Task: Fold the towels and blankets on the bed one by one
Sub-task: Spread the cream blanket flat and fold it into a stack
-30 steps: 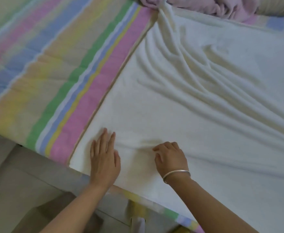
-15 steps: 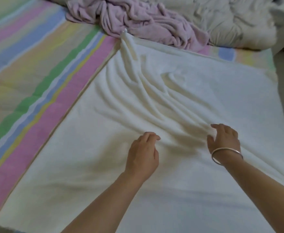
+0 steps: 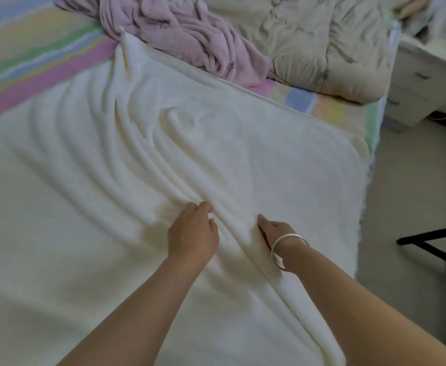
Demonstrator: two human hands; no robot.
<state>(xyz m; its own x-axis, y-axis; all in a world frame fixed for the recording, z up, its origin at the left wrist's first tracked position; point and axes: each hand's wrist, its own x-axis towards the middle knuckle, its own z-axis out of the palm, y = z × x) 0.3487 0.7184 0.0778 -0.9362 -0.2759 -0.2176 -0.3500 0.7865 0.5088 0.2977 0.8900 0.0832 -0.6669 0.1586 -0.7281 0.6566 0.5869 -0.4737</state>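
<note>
The striped bed sheet (image 3: 31, 56) shows bare at the upper left of the frame. The cream blanket (image 3: 71, 207), the item being worked on, lies spread open over it and fills the left, centre and lower part of the frame, not yet folded. Its far corner is bunched into a peak at upper centre, touching a crumpled pink blanket (image 3: 190, 40). From that peak a ridge of folds (image 3: 232, 217) runs diagonally toward the lower right; this is the long axis of the slack. The left hand (image 3: 192, 233) rests palm down just left of the ridge, forearm entering from the lower edge, fingers curled with their tips at the fold. Whether its grip has pinched the cloth or only presses it cannot be told. The right hand (image 3: 277, 231), with a bangle (image 3: 289, 250) at the wrist, lies just right of the ridge, so the ridge passes between the two hands, equally near both. Its fingers are largely sunk behind the fold, and the state of its grip cannot be told either. The likely next move is to draw the slack outward across this axis. A beige quilt (image 3: 322, 35) lies at the upper right, a white cabinet (image 3: 428, 75) beyond the bed edge.
</note>
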